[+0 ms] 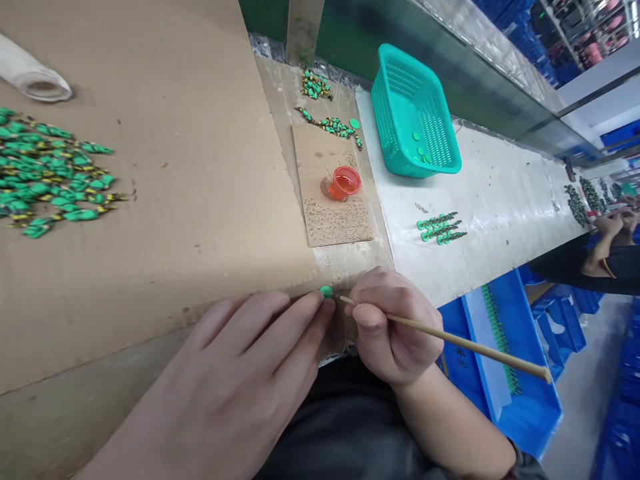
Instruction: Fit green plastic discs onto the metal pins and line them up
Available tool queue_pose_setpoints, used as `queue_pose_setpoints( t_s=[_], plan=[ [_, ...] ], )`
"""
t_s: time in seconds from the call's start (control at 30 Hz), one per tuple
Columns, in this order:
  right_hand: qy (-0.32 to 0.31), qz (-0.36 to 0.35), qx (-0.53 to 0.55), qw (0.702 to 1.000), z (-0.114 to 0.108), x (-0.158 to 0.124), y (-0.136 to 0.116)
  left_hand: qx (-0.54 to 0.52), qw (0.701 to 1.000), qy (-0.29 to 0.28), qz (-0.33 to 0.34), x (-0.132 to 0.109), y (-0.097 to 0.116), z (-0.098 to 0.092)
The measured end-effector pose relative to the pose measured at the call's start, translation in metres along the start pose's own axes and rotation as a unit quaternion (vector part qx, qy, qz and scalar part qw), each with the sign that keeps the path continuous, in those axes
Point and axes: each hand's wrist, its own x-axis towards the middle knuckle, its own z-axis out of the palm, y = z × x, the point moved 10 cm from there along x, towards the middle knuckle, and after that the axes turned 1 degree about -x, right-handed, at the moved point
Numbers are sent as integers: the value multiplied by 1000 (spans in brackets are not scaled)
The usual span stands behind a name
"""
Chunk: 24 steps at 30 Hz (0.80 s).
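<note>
My left hand lies near the front edge of the cardboard sheet, fingers together, their tips pinching a small green round piece. My right hand is closed around a thin wooden stick, held like a pen. The stick's tip points at the green piece, a little to its right.
A pile of green and yellow painted pieces lies at the left, a fabric roll behind it. A small red cup sits on a cardboard pad. A teal basket and rows of green pieces are right. Another person's hands work far right.
</note>
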Motion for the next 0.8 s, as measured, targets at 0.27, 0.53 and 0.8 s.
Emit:
queue_pose_setpoints(
  t_s=[0.27, 0.53, 0.8],
  plan=[
    [-3, -9, 10, 1000, 0, -1, 2, -9, 1000, -8, -17, -3, -2, 3],
    [-12, 7, 6, 1000, 1, -1, 4, -10, 1000, -10, -24, -5, -3, 3],
    [-4, -2, -6, 1000, 0, 0, 3, -7, 1000, -10, -29, -7, -4, 3]
  ],
)
